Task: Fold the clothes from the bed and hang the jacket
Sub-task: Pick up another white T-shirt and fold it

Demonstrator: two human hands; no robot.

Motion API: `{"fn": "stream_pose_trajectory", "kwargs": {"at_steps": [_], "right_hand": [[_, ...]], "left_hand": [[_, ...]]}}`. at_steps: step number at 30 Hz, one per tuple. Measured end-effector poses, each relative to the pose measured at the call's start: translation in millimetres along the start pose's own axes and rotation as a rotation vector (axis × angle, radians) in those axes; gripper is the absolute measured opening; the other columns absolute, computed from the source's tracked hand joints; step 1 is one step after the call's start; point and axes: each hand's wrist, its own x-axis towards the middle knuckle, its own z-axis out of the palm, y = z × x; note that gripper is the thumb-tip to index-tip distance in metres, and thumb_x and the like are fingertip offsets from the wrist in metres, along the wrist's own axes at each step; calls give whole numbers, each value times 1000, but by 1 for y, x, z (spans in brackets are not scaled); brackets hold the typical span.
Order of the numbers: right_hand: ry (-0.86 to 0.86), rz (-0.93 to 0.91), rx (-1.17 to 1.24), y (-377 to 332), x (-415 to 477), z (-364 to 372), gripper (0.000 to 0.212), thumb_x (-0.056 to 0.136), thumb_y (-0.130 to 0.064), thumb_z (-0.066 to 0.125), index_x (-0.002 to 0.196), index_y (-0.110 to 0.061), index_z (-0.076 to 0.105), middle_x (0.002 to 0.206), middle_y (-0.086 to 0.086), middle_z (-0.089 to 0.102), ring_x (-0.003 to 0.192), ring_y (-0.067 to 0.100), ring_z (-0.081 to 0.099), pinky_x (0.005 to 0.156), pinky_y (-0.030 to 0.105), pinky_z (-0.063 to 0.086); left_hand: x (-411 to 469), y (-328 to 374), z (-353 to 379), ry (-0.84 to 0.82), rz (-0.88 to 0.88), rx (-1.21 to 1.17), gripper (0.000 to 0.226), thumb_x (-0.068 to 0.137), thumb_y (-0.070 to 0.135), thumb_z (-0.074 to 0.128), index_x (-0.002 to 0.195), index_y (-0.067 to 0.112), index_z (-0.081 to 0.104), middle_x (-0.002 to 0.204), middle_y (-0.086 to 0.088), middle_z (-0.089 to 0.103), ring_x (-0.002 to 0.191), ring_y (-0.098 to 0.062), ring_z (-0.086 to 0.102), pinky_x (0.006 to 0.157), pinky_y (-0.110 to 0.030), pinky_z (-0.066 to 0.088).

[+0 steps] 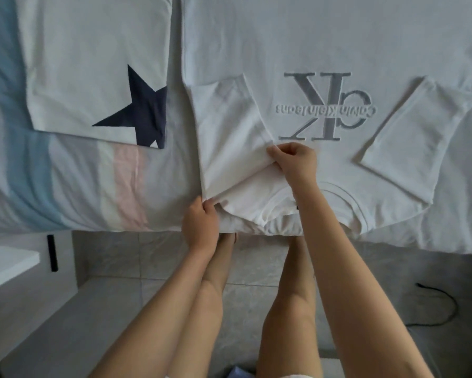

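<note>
- The white T-shirt lies face up on the bed, filling the centre and right of the frame. Its collar sits at the near edge of the mattress, within easy reach.
- The left hand, at the bed edge just left of centre, has its fingers curled on the shirt's shoulder corner. I take this as the anchor that keeps the fold line straight.
- The right hand, in the centre of the frame just below the print, pinches the inner edge of the turned-in side panel between thumb and fingers. It looks to be laying that panel flat over the chest.
- One sleeve, left of the print, is already doubled in over the body. The other sleeve, at the right of the frame, is angled in too, probably so both sides end up narrow and even.
- The grey logo reads upside down from here — a large "CK" with "Calvin Klein Jeans" across it.
- At the upper left lies a folded white shirt with a navy star, set aside from the working area. It shows no lettering.
- There is a small dark tab at the neckline beside the right forearm — likely a label, but it is too small for me to read.
- I see no jacket in this view.
</note>
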Motion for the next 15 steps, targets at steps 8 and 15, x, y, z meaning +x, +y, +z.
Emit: {"fn": "stream_pose_trajectory", "kwargs": {"at_steps": [8, 15], "right_hand": [[106, 17, 142, 9, -7, 3, 13, 80, -20, 74, 86, -15, 64, 76, 0, 65, 68, 12, 60, 62, 25, 53], [4, -20, 84, 6, -3, -3, 10, 86, -19, 69, 91, -11, 69, 69, -6, 62, 58, 2, 56, 57, 15, 46]], "left_hand": [[16, 40, -23, 72, 186, 117, 46, 76, 3, 60, 120, 6, 45, 129, -16, 42, 118, -33, 42, 94, -39, 35], [99, 125, -27, 30, 765, 402, 60, 91, 21, 50, 147, 17, 28, 156, -3, 20, 143, -22, 18, 109, -46, 16]]}}
